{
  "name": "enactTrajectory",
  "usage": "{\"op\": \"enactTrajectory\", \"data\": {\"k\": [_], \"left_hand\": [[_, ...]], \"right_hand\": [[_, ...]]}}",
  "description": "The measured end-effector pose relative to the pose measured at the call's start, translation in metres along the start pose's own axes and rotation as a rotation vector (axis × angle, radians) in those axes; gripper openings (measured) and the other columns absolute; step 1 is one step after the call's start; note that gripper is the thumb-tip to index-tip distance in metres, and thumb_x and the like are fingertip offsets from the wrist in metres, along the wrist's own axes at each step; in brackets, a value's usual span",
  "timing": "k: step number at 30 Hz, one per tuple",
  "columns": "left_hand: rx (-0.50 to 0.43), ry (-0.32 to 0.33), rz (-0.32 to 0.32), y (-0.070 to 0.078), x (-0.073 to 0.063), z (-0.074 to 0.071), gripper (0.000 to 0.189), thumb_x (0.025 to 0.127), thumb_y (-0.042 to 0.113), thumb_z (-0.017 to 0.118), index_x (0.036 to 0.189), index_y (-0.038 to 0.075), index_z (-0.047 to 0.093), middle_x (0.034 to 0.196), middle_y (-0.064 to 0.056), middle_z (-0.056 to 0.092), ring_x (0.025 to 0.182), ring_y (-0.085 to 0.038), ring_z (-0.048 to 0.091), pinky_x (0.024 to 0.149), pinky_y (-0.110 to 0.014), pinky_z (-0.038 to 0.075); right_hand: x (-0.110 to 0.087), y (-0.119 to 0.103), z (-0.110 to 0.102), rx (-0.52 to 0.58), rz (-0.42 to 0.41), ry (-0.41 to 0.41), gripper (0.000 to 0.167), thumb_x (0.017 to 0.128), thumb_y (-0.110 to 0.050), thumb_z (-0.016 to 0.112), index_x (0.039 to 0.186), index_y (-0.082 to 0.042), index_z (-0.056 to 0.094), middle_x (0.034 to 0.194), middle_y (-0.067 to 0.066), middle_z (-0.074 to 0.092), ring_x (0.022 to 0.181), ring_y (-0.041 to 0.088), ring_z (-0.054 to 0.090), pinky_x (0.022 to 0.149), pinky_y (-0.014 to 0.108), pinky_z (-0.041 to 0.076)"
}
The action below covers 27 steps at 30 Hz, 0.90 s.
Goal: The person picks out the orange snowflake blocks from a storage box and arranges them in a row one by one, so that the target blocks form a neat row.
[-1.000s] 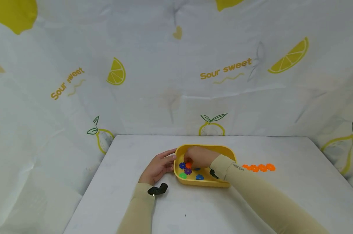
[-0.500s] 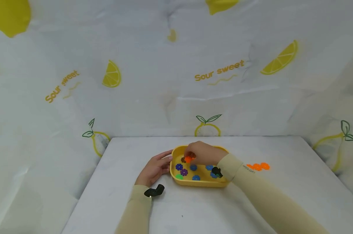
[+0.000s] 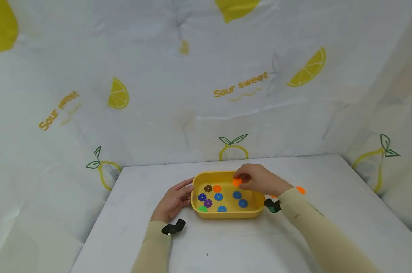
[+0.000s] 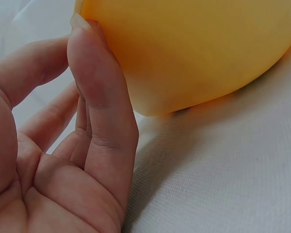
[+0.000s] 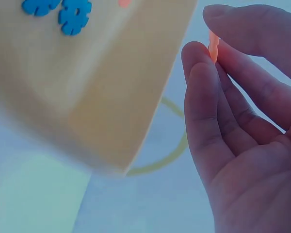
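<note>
My right hand (image 3: 262, 180) pinches an orange notched plastic snowflake disc (image 3: 237, 182) between thumb and fingers, over the right part of a yellow tub (image 3: 226, 215). Seen edge-on in the right wrist view, the orange disc (image 5: 214, 47) sits at the fingertips. My left hand (image 3: 172, 203) rests against the tub's left end, thumb tip right at the rim in the left wrist view and the fingers on its outer side. Inside the tub lie another orange disc (image 3: 217, 188), a brown one (image 3: 208, 188), a purple one (image 3: 207, 203), a green one (image 3: 202, 209) and several blue discs (image 3: 237, 195).
Orange discs (image 3: 300, 190) lie on the white-covered table right of the tub, partly hidden by the right sleeve (image 3: 308, 212). A lemon-print cloth (image 3: 172, 136) hangs behind the table's back edge. Black bands (image 3: 173, 227) sit at the wrists.
My right hand has lifted from the left part of the tub and moved right with the orange disc, uncovering the discs below. My left hand stays at the tub's end. The head view has shifted.
</note>
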<state>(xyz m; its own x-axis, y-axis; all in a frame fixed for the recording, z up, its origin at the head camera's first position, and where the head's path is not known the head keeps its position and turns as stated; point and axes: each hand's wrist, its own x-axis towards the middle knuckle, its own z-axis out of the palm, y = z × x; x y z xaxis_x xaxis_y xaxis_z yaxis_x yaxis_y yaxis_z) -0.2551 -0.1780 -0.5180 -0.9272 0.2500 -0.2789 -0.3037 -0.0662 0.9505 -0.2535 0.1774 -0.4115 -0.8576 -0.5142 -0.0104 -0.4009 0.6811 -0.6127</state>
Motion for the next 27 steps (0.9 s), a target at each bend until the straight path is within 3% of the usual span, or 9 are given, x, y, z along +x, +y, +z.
{"op": "enactTrajectory", "data": {"k": [13,18,27], "left_hand": [[-0.027,0.014,-0.008,-0.004,0.001,-0.001,0.058,0.099,0.039,0.079,0.153,0.025,0.062,0.125,-0.009,0.073,0.091,-0.016,0.068,0.080,-0.025,0.062],[-0.026,0.007,-0.004,-0.004,0.001,0.000,0.061,0.098,0.041,0.080,0.155,0.026,0.061,0.124,-0.007,0.073,0.090,-0.016,0.066,0.081,-0.025,0.061],[-0.038,0.012,-0.017,-0.003,-0.003,0.004,0.058,0.103,0.036,0.075,0.157,0.023,0.058,0.120,-0.006,0.074,0.091,-0.015,0.068,0.076,-0.023,0.061]], "right_hand": [[-0.061,0.059,-0.023,0.062,0.192,0.201,0.030,0.098,-0.022,0.081,0.127,-0.018,0.075,0.120,0.002,0.074,0.108,0.021,0.067,0.095,0.042,0.061],[-0.081,0.082,-0.031,0.061,0.254,0.252,0.033,0.099,-0.024,0.081,0.130,-0.018,0.074,0.126,0.004,0.074,0.111,0.022,0.068,0.093,0.038,0.060],[-0.108,0.115,-0.037,0.057,0.303,0.299,0.037,0.099,-0.026,0.080,0.132,-0.010,0.074,0.131,0.014,0.073,0.112,0.029,0.068,0.092,0.044,0.060]]}}
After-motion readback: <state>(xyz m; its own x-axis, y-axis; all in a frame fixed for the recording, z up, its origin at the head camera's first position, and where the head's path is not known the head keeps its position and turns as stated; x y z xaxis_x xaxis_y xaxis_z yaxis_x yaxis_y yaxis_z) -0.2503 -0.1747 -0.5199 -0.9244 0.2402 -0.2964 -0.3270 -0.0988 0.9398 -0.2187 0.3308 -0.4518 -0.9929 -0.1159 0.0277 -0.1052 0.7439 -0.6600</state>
